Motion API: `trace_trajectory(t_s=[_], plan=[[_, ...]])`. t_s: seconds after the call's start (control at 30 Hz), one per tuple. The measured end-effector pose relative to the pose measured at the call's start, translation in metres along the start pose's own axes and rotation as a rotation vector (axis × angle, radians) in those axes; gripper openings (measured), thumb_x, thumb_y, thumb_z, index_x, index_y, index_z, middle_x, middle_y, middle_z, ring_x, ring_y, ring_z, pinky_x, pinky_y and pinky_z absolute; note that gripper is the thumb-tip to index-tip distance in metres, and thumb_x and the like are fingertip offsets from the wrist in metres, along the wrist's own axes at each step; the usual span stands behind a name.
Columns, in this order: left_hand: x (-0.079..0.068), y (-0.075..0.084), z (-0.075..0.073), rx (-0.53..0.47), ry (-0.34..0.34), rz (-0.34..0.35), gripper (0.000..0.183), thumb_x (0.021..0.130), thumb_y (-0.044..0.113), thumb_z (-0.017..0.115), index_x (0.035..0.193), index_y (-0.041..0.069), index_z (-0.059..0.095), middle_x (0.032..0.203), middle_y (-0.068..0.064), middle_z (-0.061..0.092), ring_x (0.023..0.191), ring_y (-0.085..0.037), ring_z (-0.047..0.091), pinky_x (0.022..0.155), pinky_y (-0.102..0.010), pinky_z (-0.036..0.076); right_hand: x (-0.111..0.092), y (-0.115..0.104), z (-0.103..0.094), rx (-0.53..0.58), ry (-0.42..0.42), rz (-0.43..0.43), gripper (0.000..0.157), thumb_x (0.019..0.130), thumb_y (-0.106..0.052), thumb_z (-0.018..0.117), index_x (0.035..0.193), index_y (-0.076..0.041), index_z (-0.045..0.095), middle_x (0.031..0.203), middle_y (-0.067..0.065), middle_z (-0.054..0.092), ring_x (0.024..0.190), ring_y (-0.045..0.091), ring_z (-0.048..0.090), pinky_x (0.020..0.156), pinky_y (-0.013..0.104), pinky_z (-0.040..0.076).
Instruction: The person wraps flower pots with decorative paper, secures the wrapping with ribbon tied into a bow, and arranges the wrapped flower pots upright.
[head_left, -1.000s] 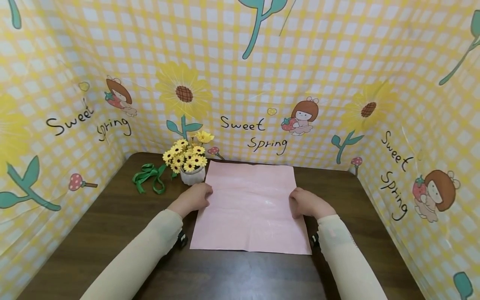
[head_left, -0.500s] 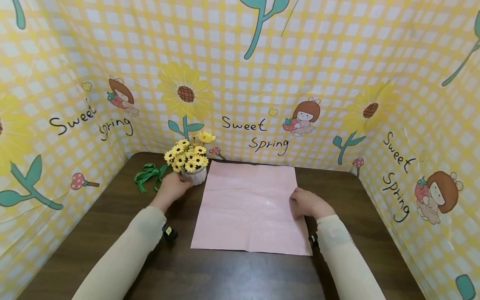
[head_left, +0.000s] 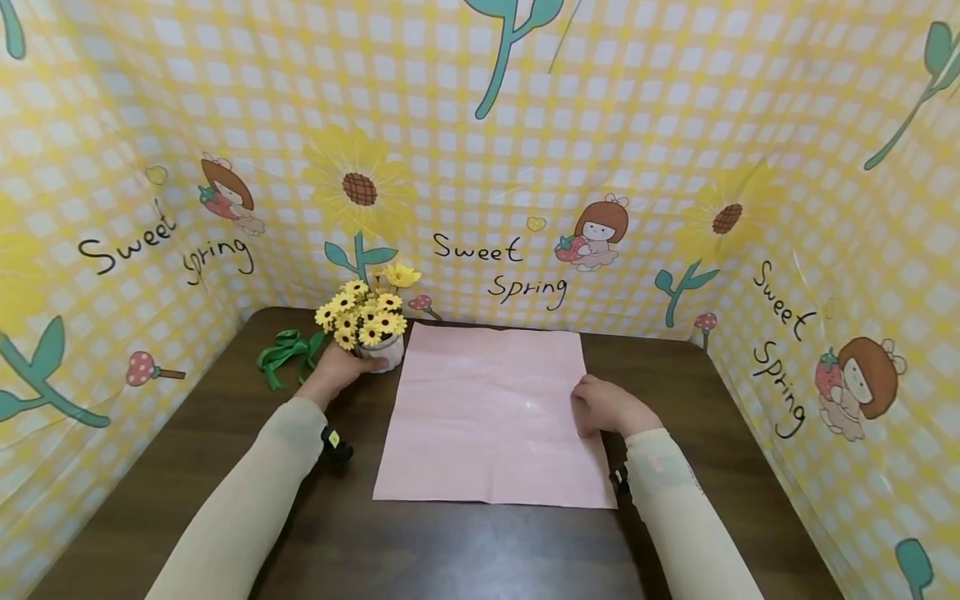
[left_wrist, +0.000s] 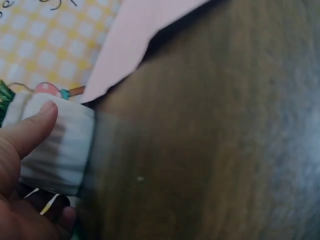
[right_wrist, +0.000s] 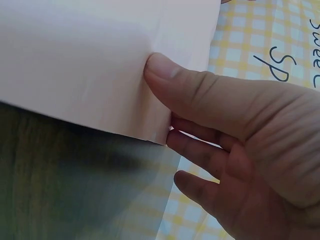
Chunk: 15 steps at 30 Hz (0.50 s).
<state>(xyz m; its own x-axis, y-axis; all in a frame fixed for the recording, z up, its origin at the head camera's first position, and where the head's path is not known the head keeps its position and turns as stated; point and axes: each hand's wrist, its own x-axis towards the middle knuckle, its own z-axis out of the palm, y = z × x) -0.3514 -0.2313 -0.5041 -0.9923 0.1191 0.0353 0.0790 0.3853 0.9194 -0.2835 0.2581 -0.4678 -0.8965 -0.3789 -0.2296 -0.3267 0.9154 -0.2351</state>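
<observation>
A small white pot (head_left: 389,354) with yellow daisy-like flowers (head_left: 367,315) stands at the back left of the table. My left hand (head_left: 335,369) grips it from its left side. In the left wrist view the thumb lies across the pot's white wall (left_wrist: 62,145), and the fingers curl around its other side, partly hidden. A sheet of pink paper (head_left: 483,417) is spread flat in the middle. At its right edge, my right hand (head_left: 609,406) pinches it. The right wrist view shows the thumb on top of the paper (right_wrist: 85,60) and the fingers beneath.
A tangle of green ribbon (head_left: 287,354) lies left of the pot, close to my left hand. Yellow checked cloth walls (head_left: 645,125) enclose the brown wooden table (head_left: 420,550) at the back and both sides.
My left hand has left the paper's left edge, moved left and back, and taken hold of the flower pot. The right hand has stayed at the paper's right edge.
</observation>
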Motion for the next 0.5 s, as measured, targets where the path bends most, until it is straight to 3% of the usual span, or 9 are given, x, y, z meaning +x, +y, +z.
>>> trace_trajectory(t_s=[0.27, 0.5], plan=[[-0.0001, -0.0067, -0.0057, 0.087, 0.024, -0.018, 0.101, 0.085, 0.022, 0.086, 0.163, 0.012, 0.022, 0.163, -0.019, 0.031, 0.150, -0.040, 0.029, 0.121, -0.060, 0.021, 0.0038, -0.0019, 0.0009, 0.007, -0.003, 0.013, 0.057, 0.075, -0.010, 0.085, 0.129, -0.003, 0.066, 0.131, 0.011, 0.057, 0.115, 0.028, 0.059, 0.099, 0.046, 0.049], [0.0013, -0.0049, 0.0008, 0.152, 0.065, -0.022, 0.107, 0.080, 0.039, 0.088, 0.163, 0.018, 0.023, 0.161, -0.017, 0.036, 0.146, -0.040, 0.036, 0.118, -0.061, 0.028, 0.0028, 0.0017, 0.0044, 0.020, 0.001, 0.021, 0.060, 0.076, -0.012, 0.086, 0.132, -0.003, 0.065, 0.134, 0.011, 0.057, 0.121, 0.031, 0.059, 0.101, 0.047, 0.049]])
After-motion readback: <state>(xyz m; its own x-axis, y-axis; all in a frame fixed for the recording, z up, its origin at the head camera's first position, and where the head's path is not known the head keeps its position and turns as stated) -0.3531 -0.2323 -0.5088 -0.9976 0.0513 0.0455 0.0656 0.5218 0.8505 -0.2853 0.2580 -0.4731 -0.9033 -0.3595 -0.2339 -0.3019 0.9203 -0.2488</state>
